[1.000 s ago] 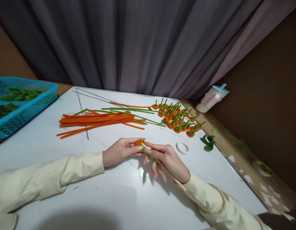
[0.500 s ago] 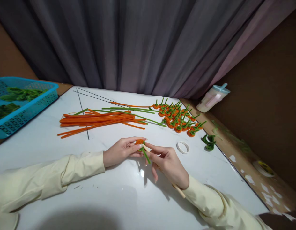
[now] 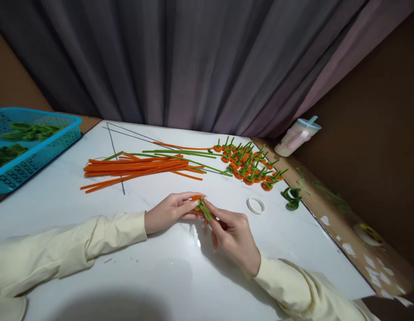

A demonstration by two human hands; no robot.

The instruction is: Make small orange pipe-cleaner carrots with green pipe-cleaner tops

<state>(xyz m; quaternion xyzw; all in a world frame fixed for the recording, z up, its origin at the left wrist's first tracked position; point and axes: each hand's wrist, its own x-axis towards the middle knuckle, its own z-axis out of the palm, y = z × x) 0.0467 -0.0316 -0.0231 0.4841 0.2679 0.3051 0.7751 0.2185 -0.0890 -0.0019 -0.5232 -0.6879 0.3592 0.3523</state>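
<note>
My left hand (image 3: 168, 210) pinches a small orange pipe-cleaner coil (image 3: 195, 199) with a green stem (image 3: 204, 211), low over the white table (image 3: 153, 272). My right hand (image 3: 233, 234) meets it from the right, fingers closed on the green stem. The wooden stick seen earlier is hidden under my right hand. Both sleeves are pale yellow.
A bundle of orange pipe cleaners (image 3: 140, 168) and green ones (image 3: 180, 155) lies behind the hands. Several finished orange coils with green stems (image 3: 249, 166) cluster at the right. A white tape ring (image 3: 255, 205), green scraps (image 3: 291, 198), a blue basket (image 3: 29, 147) and a lidded cup (image 3: 296, 136) stand around.
My right hand has turned and closed in over the green stem, covering the wooden stick that showed below the wrist. The left hand has stayed in place.
</note>
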